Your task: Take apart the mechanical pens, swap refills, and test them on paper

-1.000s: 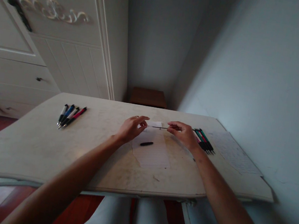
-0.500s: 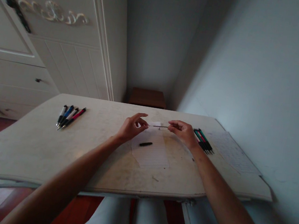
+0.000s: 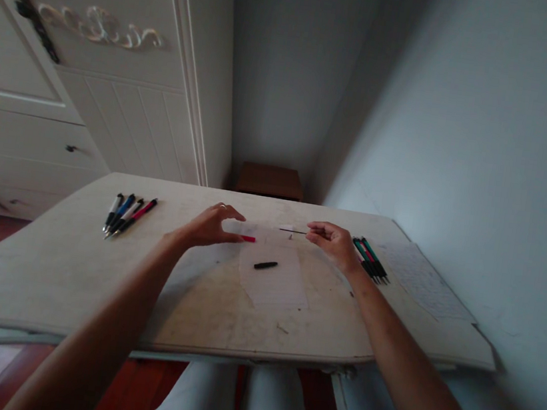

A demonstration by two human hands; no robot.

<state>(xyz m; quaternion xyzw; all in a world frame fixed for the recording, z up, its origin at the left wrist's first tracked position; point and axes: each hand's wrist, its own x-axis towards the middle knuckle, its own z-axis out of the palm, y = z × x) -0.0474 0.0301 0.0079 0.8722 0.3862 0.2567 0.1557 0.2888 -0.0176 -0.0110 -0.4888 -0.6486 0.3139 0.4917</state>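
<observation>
My right hand (image 3: pixel 334 241) pinches a thin dark pen refill (image 3: pixel 293 231), which points left above the paper. My left hand (image 3: pixel 210 225) is open, thumb and fingers spread apart. Just beyond its thumb tip lies a short red pen barrel piece (image 3: pixel 249 239), partly behind the thumb; whether the two touch I cannot tell. Nearer to me, a black pen grip piece (image 3: pixel 265 265) rests on a lined sheet of paper (image 3: pixel 277 289). A tiny pen part (image 3: pixel 290 237) shows under the refill, too small to name.
Several pens (image 3: pixel 128 216) lie bunched on the left of the white table (image 3: pixel 53 270). More green and black pens (image 3: pixel 371 261) lie beside my right wrist, with a written sheet (image 3: pixel 425 279) by the wall. A cabinet (image 3: pixel 127 125) stands on the left.
My left hand has moved left, away from the refill, and its fingers have opened. The red barrel piece now shows by its thumb. My right hand has stayed put with the refill.
</observation>
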